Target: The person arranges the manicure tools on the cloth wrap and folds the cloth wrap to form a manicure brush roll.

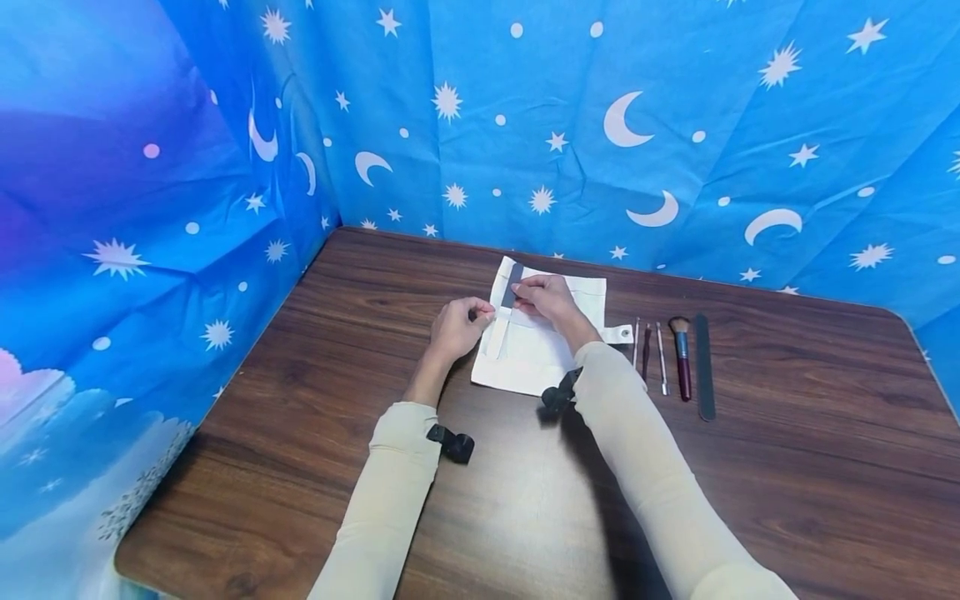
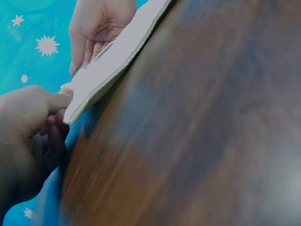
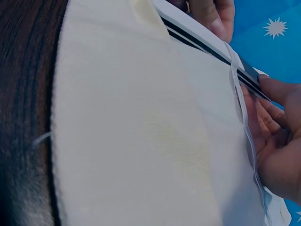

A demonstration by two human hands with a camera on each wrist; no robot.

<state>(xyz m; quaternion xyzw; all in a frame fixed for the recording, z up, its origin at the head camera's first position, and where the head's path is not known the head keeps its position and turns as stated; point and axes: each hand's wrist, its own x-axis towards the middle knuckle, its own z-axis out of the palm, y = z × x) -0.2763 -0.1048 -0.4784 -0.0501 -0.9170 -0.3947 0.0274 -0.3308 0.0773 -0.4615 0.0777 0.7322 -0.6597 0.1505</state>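
A white cloth tool pouch lies spread out near the back of the table. A dark grey nail file lies along its left side, its lower part tucked into a pocket. My right hand pinches the file at its edge, thumb on top; in the right wrist view the file passes under a narrow band of the pouch. With thumb and fingers my left hand grips the pouch's left edge, which shows lifted in the left wrist view.
Right of the pouch's snap strap several tools lie in a row: thin sticks, a metal cuticle pusher, a makeup brush and another dark nail file. A blue star-patterned curtain hangs behind the brown table.
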